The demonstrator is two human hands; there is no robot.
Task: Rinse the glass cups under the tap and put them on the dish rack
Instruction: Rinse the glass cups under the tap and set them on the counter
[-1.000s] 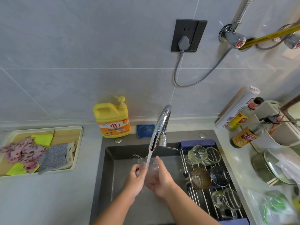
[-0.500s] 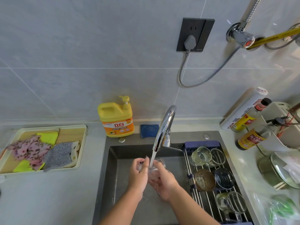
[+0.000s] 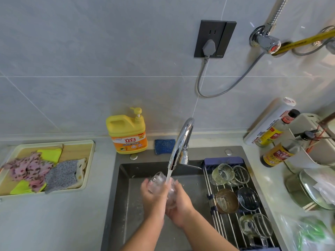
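while water from the tap is running onto it, a clear glass cup is held tilted over the sink, clasped between both hands. the left hand is wrapped round the cup's left side, and the right hand is curled against its right side and underneath; motion blur hides the exact lie of the fingers. just to the right of the right hand, a dish rack is laid across the sink, and several glass cups are lying on it, among them a brown cup and a dark cup. beyond the left hand, a yellow detergent bottle and a blue sponge are set by the wall. well to the left of that hand, a tray of cloths is placed on the counter.
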